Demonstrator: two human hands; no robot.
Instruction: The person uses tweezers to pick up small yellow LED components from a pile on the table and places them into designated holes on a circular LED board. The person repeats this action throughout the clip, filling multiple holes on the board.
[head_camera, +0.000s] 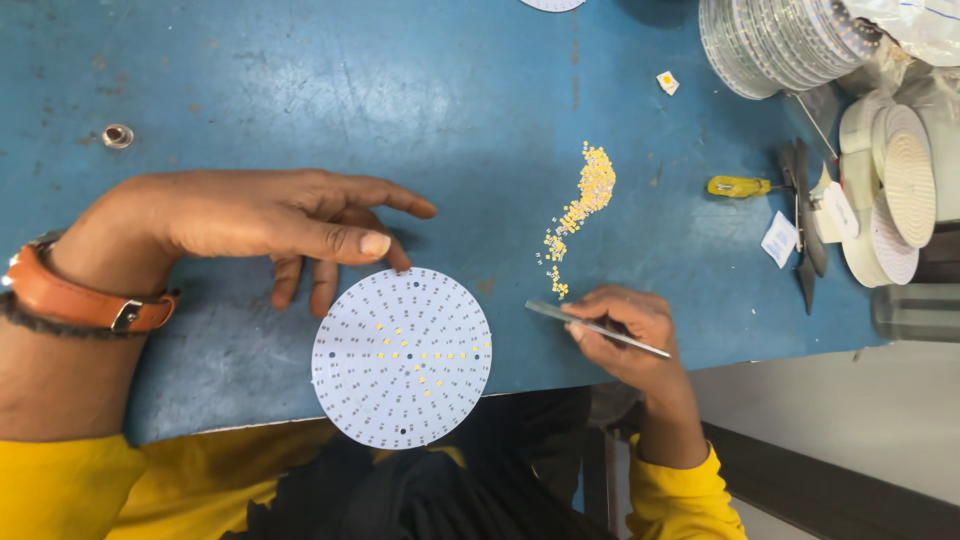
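A round white circuit board (401, 357) lies on the blue table (300, 90), overhanging its near edge; several small yellow chips sit near its middle. My left hand (260, 220) rests flat on the table just above the board's upper left rim, fingers spread, holding nothing. My right hand (625, 335) grips metal tweezers (560, 315), their tips pointing left toward the bottom of a loose heap of small yellow chips (580, 205). A brown strap wraps my left wrist.
A fanned stack of round boards (775, 45) stands at the back right. White reels (890, 190), a yellow-handled screwdriver (738, 186), dark tools (805, 220) and a small metal ring (118, 135) lie about. The table's right edge drops off near the reels.
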